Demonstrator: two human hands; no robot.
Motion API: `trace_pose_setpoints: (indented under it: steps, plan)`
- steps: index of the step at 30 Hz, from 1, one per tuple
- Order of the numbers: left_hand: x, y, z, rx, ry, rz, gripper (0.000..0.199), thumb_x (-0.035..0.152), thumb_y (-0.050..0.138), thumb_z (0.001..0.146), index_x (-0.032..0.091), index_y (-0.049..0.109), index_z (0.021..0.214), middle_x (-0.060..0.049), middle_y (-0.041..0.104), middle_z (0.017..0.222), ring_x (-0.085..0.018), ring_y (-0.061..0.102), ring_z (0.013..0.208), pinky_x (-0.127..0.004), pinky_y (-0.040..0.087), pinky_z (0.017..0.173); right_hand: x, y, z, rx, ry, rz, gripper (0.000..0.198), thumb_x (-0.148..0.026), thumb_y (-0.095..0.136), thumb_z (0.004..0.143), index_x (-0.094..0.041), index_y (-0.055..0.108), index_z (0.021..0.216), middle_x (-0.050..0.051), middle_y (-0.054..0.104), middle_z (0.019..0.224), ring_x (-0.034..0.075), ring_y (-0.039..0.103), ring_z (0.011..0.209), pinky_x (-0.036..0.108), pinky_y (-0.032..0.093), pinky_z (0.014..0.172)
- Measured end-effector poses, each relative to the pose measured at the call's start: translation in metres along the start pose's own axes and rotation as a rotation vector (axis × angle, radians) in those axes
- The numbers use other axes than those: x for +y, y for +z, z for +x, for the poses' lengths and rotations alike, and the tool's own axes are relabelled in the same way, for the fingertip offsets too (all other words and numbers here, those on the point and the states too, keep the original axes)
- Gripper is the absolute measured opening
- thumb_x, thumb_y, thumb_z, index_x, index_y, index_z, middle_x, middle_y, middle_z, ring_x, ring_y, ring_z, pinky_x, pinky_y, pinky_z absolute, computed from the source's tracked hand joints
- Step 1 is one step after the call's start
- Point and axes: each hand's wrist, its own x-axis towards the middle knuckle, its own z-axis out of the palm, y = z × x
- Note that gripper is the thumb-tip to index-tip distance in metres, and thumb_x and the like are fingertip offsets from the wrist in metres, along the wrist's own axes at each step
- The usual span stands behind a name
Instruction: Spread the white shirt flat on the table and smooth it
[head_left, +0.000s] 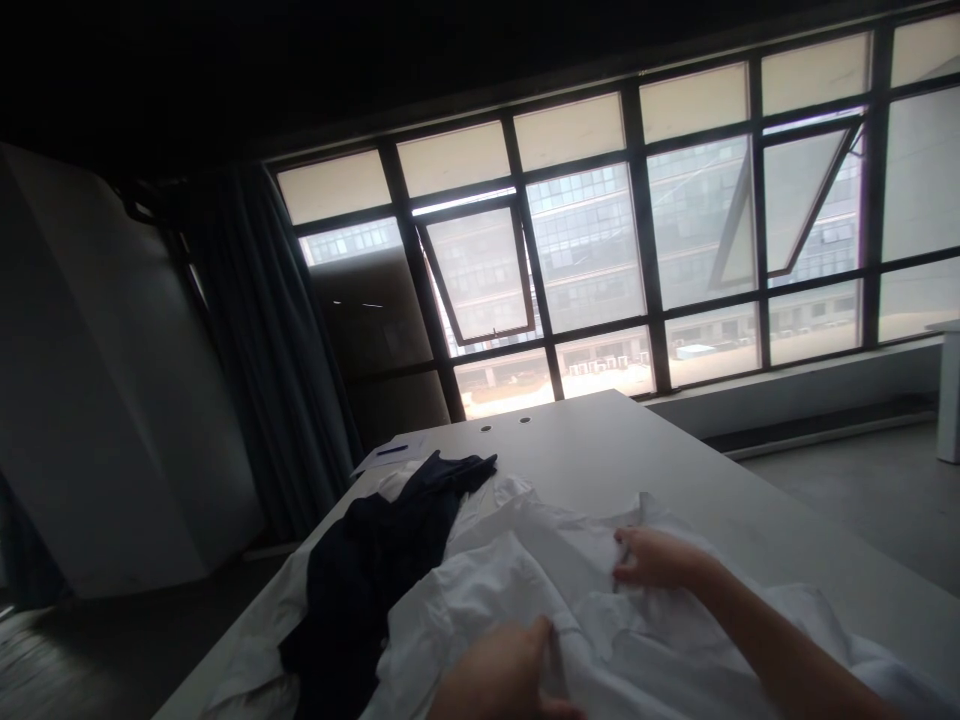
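Observation:
A crumpled white garment (517,580) lies spread over the near part of a white table (675,470). My right hand (652,558) reaches across it and pinches a fold of the white cloth near its middle. At the bottom edge, my left hand (502,670) grips the same white cloth closer to me. A dark navy garment (375,570) lies in a heap to the left of the white one, partly over more white fabric.
A sheet of paper with a blue pen (391,451) lies at the table's far left corner. Two small round holes (504,424) sit in the tabletop. Large windows (615,240) fill the back wall, a dark curtain (277,350) hangs at left, and bare floor lies to the right.

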Motion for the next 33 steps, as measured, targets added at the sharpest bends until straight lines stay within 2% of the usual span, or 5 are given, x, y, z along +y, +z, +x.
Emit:
trace_pose_setpoints:
  steps: [7, 12, 16, 22, 33]
  plan:
    - [-0.028, 0.022, 0.026, -0.087, 0.025, -0.002, 0.120, 0.073, 0.081, 0.062, 0.037, 0.025, 0.162, -0.009, 0.054, 0.154, -0.039, 0.056, 0.133, -0.053, 0.044, 0.113, 0.051, -0.002, 0.009, 0.265, 0.122, -0.017, 0.050, -0.029, 0.049, 0.087, -0.008, 0.064, 0.131, 0.023, 0.064, 0.136, 0.032, 0.060, 0.130, 0.042, 0.042, 0.113]
    - [-0.057, 0.039, 0.059, -0.009, 0.007, 0.004, 0.115, 0.071, 0.076, 0.068, 0.033, 0.023, 0.163, -0.006, 0.011, 0.172, -0.039, 0.008, 0.158, -0.066, 0.015, 0.124, 0.034, -0.011, 0.002, 0.268, 0.052, -0.023, 0.045, -0.033, 0.056, 0.087, -0.011, 0.067, 0.125, 0.020, 0.067, 0.131, 0.031, 0.063, 0.122, 0.038, 0.045, 0.107]
    - [-0.073, 0.045, 0.079, 0.184, -0.001, 0.021, 0.088, 0.067, 0.060, 0.083, 0.033, 0.034, 0.160, -0.003, 0.022, 0.171, -0.036, 0.013, 0.158, -0.063, 0.004, 0.126, -0.026, -0.015, -0.018, 0.179, -0.079, -0.034, 0.034, -0.042, 0.063, 0.085, -0.020, 0.073, 0.109, 0.011, 0.074, 0.107, 0.027, 0.070, 0.097, 0.035, 0.050, 0.088]
    - [-0.075, 0.044, 0.082, 0.527, -0.172, 0.094, 0.051, 0.055, 0.054, 0.092, 0.026, 0.066, 0.131, -0.009, 0.062, 0.141, -0.031, 0.052, 0.132, -0.043, 0.036, 0.112, -0.101, 0.029, -0.046, 0.017, -0.148, -0.081, 0.035, -0.049, 0.068, 0.082, -0.021, 0.076, 0.102, 0.013, 0.074, 0.106, 0.031, 0.068, 0.101, 0.036, 0.049, 0.088]
    - [-0.053, 0.068, 0.086, 0.557, 0.137, 0.035, 0.043, 0.022, 0.050, 0.087, 0.025, 0.063, 0.127, -0.009, 0.061, 0.138, -0.026, 0.052, 0.129, -0.039, 0.037, 0.115, -0.072, 0.092, -0.009, 0.127, -0.125, -0.113, 0.074, -0.054, 0.050, 0.095, -0.016, 0.040, 0.158, 0.017, 0.028, 0.167, 0.035, 0.021, 0.156, 0.052, 0.015, 0.127]
